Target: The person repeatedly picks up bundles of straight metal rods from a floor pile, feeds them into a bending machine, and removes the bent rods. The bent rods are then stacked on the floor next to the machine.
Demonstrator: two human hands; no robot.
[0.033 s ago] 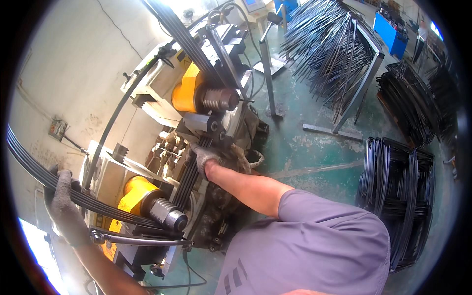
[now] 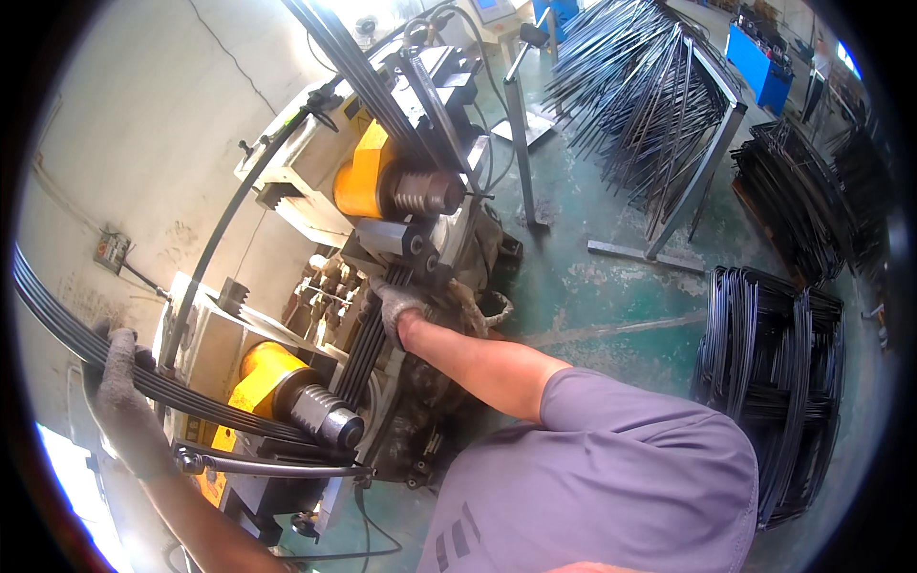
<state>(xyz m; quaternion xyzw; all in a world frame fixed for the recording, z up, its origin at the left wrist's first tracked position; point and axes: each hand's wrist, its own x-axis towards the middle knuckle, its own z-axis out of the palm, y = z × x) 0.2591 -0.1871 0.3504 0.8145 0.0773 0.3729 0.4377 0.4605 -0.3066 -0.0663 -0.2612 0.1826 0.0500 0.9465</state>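
Several dark metal rods (image 2: 205, 407) run side by side and bend round the grooved steel rollers of a bending machine. My left hand (image 2: 122, 396), in a grey glove, is wrapped round their left length. My right hand (image 2: 395, 310), also gloved, grips the rods' middle length (image 2: 361, 361) beside a steel clamp block (image 2: 387, 239); its fingers are partly hidden. Near the left bend sits the lower grooved roller (image 2: 327, 417) with its yellow bracket (image 2: 256, 390). Farther off, the upper roller (image 2: 428, 193) has a yellow bracket (image 2: 363, 177), and the rods' far length (image 2: 355, 72) rises away from it.
A steel arm (image 2: 277, 467) juts out below the left rods. Loose rods (image 2: 640, 91) lean on a metal stand (image 2: 702, 158) at the far right. Bundled bent frames (image 2: 769, 382) stack on the green floor (image 2: 611, 306). A person (image 2: 817, 76) stands far back.
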